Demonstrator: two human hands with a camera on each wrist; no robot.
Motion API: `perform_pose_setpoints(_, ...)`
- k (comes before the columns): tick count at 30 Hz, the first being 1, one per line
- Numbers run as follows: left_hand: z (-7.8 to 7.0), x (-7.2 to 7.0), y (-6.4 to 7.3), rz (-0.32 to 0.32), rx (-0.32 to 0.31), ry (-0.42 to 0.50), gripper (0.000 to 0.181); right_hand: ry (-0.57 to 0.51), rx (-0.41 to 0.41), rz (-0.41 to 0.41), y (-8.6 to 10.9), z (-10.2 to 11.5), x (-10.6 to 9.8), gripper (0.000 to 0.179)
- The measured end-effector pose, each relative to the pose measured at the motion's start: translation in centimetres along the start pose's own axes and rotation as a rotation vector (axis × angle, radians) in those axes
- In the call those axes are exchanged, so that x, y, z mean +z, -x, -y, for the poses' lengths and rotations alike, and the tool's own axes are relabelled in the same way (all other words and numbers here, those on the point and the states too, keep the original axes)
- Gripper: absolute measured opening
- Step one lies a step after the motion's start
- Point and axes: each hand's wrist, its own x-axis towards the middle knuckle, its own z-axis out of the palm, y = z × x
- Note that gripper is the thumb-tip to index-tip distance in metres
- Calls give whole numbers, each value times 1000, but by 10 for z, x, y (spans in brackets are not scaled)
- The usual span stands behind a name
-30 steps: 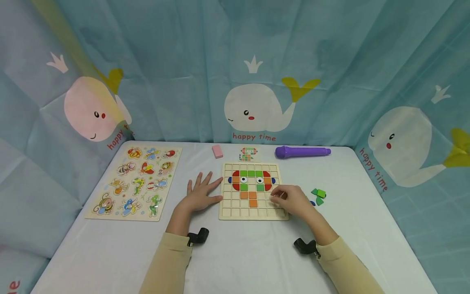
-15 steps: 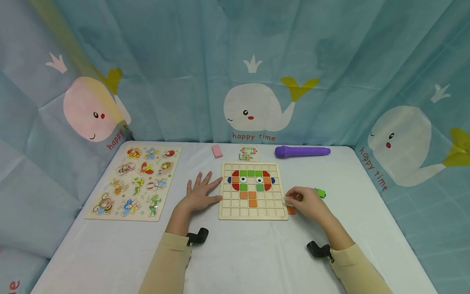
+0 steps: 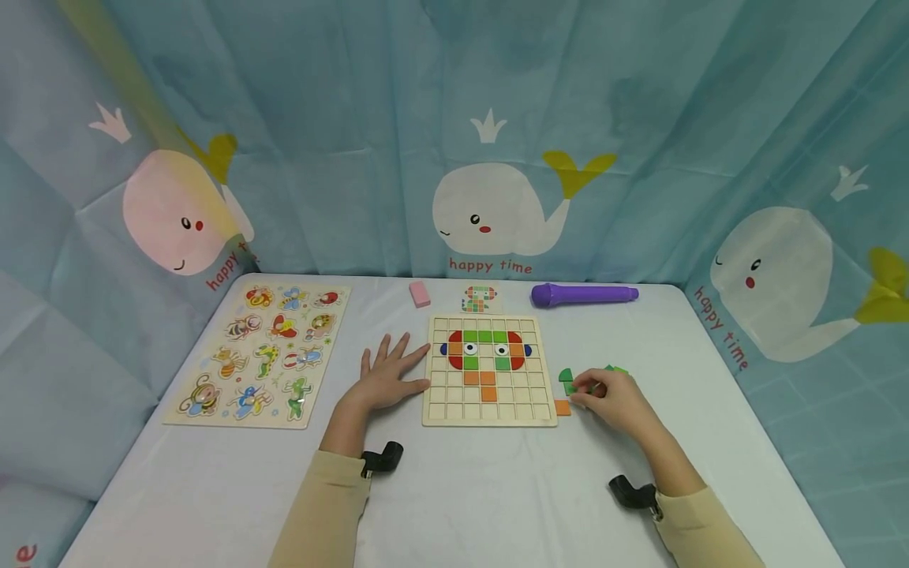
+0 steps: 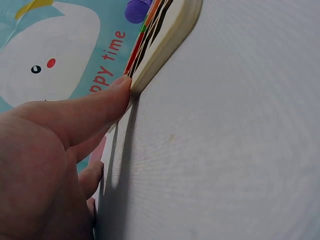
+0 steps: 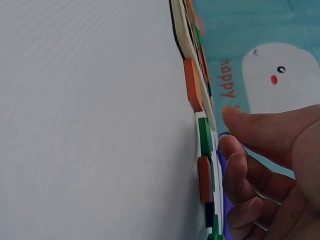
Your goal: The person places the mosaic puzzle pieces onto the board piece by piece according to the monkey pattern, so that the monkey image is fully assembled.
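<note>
A square wooden grid board (image 3: 521,406) lies mid-table, with coloured tiles forming a face with two eyes (image 3: 470,348) in its upper part. My left hand (image 3: 383,382) lies with spread fingers at the board's left edge; its thumb touches the side of the board (image 4: 167,55). To the right of the board, my right hand (image 3: 612,398) hovers over loose pieces with bent fingers. Its thumb and index finger stand apart, nothing visible between them. By its fingertips are a green rounded piece (image 3: 565,375) and an orange square (image 3: 562,408). Other pieces are partly hidden under the hand.
At the back lie a pink block (image 3: 420,294), a small pattern card (image 3: 480,299) and a purple toy microphone (image 3: 585,295). An insect picture puzzle (image 3: 234,386) takes up the left side. Whale-printed curtains (image 3: 341,173) surround the white table.
My right hand has moved right, off the board and onto the loose pieces, uncovering the orange square and green pieces nearby. My left hand has stayed put.
</note>
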Motion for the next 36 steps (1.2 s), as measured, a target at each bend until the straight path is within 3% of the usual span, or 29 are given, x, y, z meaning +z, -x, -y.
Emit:
perform_pose_setpoints(11,-1,1,0,-10,6,-4,74,7,63,-7,13,-16,-8,20)
perform_pose_setpoints(20,-2,0,1,-9,-4,-1,74,33,124,27,17,-17,-12,28)
perform_pose_setpoints(36,-1,1,1,-10,-5,6,74,55,77,20,9,-12,-13,20)
